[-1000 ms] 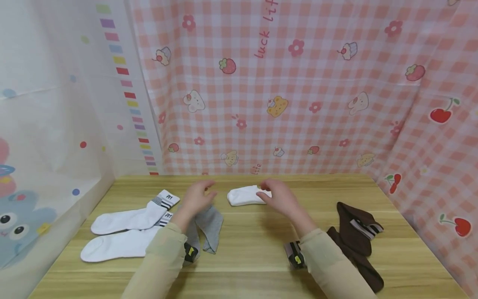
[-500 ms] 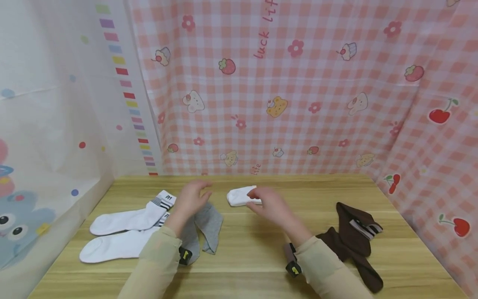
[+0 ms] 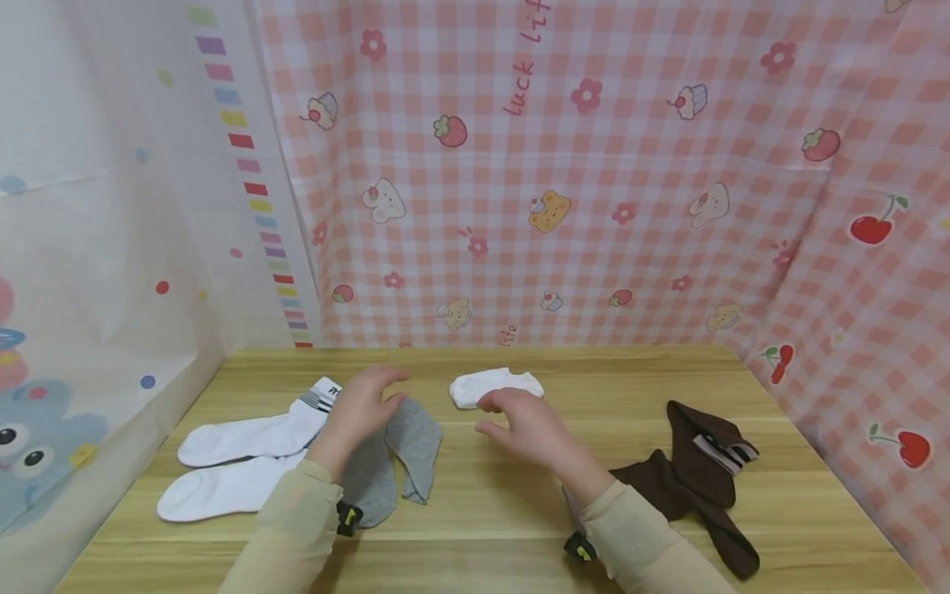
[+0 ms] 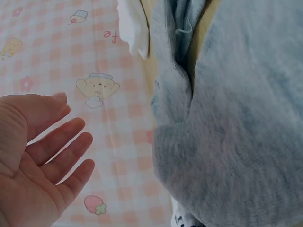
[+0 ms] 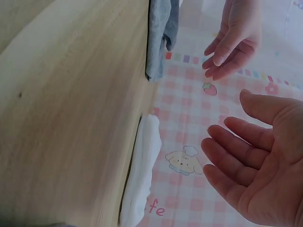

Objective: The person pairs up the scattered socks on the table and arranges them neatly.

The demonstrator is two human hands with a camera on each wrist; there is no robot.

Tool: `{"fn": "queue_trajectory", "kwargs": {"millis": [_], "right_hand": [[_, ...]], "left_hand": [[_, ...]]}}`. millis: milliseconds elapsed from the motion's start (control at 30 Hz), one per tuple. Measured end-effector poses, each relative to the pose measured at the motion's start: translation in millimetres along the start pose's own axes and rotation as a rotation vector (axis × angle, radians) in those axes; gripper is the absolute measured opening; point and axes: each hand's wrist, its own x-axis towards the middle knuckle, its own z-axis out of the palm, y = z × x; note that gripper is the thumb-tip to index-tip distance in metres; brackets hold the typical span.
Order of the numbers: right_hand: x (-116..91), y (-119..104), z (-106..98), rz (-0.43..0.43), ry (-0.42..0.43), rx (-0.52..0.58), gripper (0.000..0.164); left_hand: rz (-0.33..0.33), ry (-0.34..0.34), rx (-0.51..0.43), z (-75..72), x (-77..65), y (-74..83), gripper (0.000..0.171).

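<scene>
My left hand (image 3: 359,417) hovers above a pair of grey socks (image 3: 417,445), its fingers loosely bent and nothing between them. In the left wrist view the grey socks (image 4: 241,123) lie close by, apart from the hand. Near the table's back lies a low-cut white sock or folded pair (image 3: 475,388); my right hand (image 3: 536,433) is in the air just in front of it, partly covering its lower edge. The right wrist view has the right hand (image 5: 262,165) with relaxed fingers and an empty palm, clear of the white sock (image 5: 141,170).
Two long white socks (image 3: 223,491) with black stripes lie at the left, partly behind the left arm. Brown socks (image 3: 705,478) with a striped cuff are spread at the right. Patterned cloths (image 3: 460,206) hang behind and beside the wooden table (image 3: 475,503).
Both hands have drifted left and slightly toward the person, the right one uncovering the right end of the low-cut white sock. The socks stay in place.
</scene>
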Motion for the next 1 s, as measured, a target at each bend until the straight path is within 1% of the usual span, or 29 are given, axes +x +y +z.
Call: {"fn": "queue_trajectory", "kwargs": {"millis": [233,367,567,733,933,1000], "right_hand": [[-1.2,-4.2,4.6,-0.029,-0.019,0.007,0.026],[-0.3,-6.3,7.5,-0.033,-0.037,0.010,0.025],[3.4,-8.3,12.8,-0.036,-0.061,0.062,0.025],[5.8,-5.8,19.4,-0.031,-0.086,0.095,0.026],[7.0,-4.8,23.1,-0.006,-0.106,0.126,0.028],[7.5,-4.8,24.0,0.002,-0.112,0.134,0.029]], "left_hand": [[-0.035,-0.021,0.002,0.1,0.7,-6.0,0.031],[-0.056,-0.049,0.015,3.1,3.8,-11.6,0.032],[-0.092,-0.097,0.014,10.0,9.0,-20.4,0.032],[-0.123,-0.132,0.010,16.0,10.7,-27.1,0.033],[-0.157,-0.181,0.011,20.4,13.8,-29.9,0.035],[-0.153,-0.189,0.011,22.0,15.8,-30.6,0.035]]}}
